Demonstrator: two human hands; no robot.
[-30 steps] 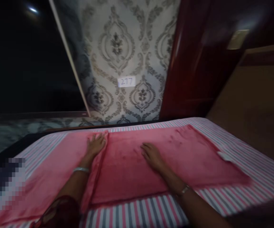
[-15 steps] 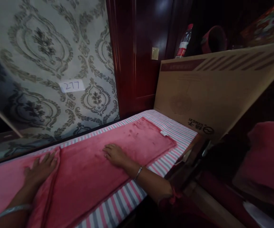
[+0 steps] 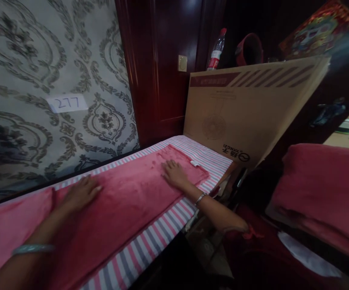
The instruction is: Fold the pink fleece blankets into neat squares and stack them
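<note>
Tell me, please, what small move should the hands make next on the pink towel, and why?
Probably the right hand should slide on toward the towel's far end by the white tag. Both hands lie flat on it, the left hand beside a fold line, and small dents show near the far end.

We record 1 bed (image 3: 174, 219) with a pink, grey and white striped sheet; directly on it, 1 pink towel (image 3: 126, 201) spread flat, white tag (image 3: 195, 163) at its far end.

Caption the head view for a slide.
Both hands, left hand and right hand, flat on a pink towel over a striped sheet.
</note>
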